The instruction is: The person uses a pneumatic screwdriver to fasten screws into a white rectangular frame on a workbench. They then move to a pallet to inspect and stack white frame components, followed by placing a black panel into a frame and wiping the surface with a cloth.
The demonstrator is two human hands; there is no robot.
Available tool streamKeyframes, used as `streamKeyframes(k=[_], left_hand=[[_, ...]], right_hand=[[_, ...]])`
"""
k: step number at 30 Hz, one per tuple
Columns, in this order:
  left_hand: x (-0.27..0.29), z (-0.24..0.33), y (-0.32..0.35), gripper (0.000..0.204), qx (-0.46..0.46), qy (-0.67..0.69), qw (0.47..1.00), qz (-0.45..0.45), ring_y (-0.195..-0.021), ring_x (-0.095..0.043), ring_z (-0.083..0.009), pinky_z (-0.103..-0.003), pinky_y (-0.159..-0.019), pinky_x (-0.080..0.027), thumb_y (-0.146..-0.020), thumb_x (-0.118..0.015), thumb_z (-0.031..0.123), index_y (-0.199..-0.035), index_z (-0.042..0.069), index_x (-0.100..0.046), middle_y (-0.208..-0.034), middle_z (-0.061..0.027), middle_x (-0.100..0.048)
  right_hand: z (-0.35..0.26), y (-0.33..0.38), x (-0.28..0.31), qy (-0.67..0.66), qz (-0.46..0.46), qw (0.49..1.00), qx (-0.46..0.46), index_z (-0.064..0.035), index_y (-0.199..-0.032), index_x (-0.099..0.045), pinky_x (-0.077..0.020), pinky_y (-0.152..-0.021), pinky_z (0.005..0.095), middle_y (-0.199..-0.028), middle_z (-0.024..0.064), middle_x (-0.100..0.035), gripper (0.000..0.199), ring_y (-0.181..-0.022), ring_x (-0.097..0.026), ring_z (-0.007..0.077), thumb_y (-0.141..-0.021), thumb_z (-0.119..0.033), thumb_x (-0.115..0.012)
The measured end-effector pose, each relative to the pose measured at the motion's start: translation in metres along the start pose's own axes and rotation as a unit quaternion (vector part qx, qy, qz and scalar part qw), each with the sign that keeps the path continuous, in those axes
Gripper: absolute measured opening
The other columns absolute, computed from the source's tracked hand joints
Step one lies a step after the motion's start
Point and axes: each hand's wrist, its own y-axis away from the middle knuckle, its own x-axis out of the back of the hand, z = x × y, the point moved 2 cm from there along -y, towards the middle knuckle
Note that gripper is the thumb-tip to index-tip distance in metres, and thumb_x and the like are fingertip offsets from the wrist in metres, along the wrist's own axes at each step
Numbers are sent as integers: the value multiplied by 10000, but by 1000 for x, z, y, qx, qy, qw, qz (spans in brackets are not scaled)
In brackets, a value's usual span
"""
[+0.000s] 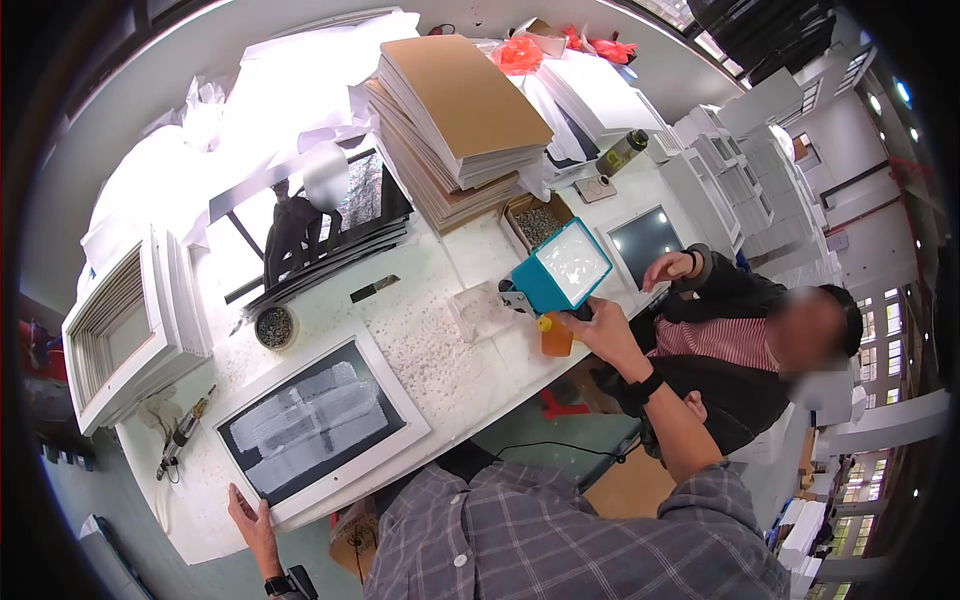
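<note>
A white frame lies on the table in front of me, around a dark panel smeared with pale grey streaks. My left hand is at its near left corner, fingers apart and thumb by the edge. To the right, my right hand grips the near edge of a teal tub with glossy white content. Some of those fingers are hidden. A metal scraper-like piece shows at the tub's left side. Just below the tub and close to my fingers is an orange bottle with a yellow cap.
White frames stack at left near a screwdriver-like tool. A round cup of small metal pieces and brown boards lie beyond. A co-worker's hand is beside another dark panel at right.
</note>
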Motion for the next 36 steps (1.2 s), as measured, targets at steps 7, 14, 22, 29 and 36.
streamKeyframes(k=[7, 14, 22, 29, 36], left_hand=[[8, 15, 0, 581, 0, -36, 993, 115, -1080, -577, -234, -372, -943, -467, -1031, -571, 128, -1590, 99, -417, -1288, -135, -583], [-44, 169, 4, 531, -150, -12, 976, 154, -1025, -557, -213, -341, -937, -455, -1020, -525, 53, -1548, 54, -468, -1182, -115, -598], [-171, 417, -18, 558, -348, 63, 932, -78, -842, -554, -171, -328, -839, -484, -959, -604, -16, -1503, -2, -479, -1137, -120, -610], [-280, 534, -120, 624, -146, 285, 923, -212, -970, -661, -180, -304, -822, -559, -1038, -644, 351, -1482, -48, -462, -1134, -118, -657], [-376, 590, -189, 518, -93, 314, 892, -311, -819, -651, -152, -260, -678, -547, -1023, -659, 411, -1269, -36, -572, -988, -62, -619]], right_hand=[[37, -20, 31, 34, 12, 999, 17, 14, -1027, -749, -538, -709, 438, -785, 203, -717, 484, -751, -720, 359, -890, -450, -762], [70, -48, 47, 32, 26, 988, 146, 6, -1088, -769, -518, -833, 463, -980, 260, -693, 396, -958, -632, 404, -853, -311, -801], [110, -76, 61, 77, 70, 982, 161, -15, -1148, -771, -495, -949, 440, -1068, 200, -689, 486, -1046, -597, 375, -825, -376, -815], [108, -125, 53, 98, 27, 980, 169, 1, -1164, -765, -516, -924, 452, -1108, 214, -685, 609, -1093, -618, 385, -787, -474, -814], [157, -102, 69, 82, 49, 987, 128, 18, -1106, -768, -522, -925, 446, -1112, 191, -688, 579, -1081, -616, 380, -804, -475, -782]])
